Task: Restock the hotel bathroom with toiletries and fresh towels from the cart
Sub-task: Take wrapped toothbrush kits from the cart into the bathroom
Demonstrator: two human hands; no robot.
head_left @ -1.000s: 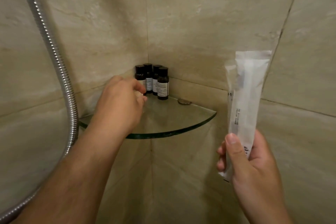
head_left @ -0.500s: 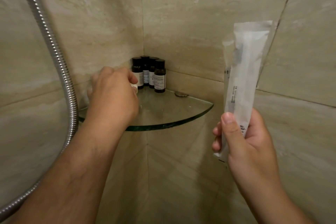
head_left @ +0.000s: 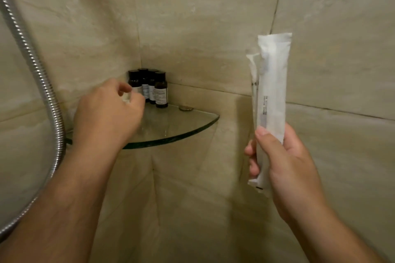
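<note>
Several small dark toiletry bottles (head_left: 160, 92) with white labels stand packed in the back corner of a glass corner shelf (head_left: 188, 128). My left hand (head_left: 106, 113) hovers over the shelf's left part, just left of the bottles, fingers curled around a small white item (head_left: 126, 98) that is mostly hidden. My right hand (head_left: 284, 162) is out to the right of the shelf, away from it, gripping long white wrapped packets (head_left: 270, 96) upright by their lower end.
A ribbed metal shower hose (head_left: 46, 92) curves down the left side, close to my left forearm. Beige tiled walls meet in the corner behind the shelf. A round metal fitting (head_left: 186, 108) holds the shelf at its right back edge.
My left hand stayed over the left of the shelf near the bottles, fingers still curled. My right hand with the packets rose half a second ago and has now dropped slightly.
</note>
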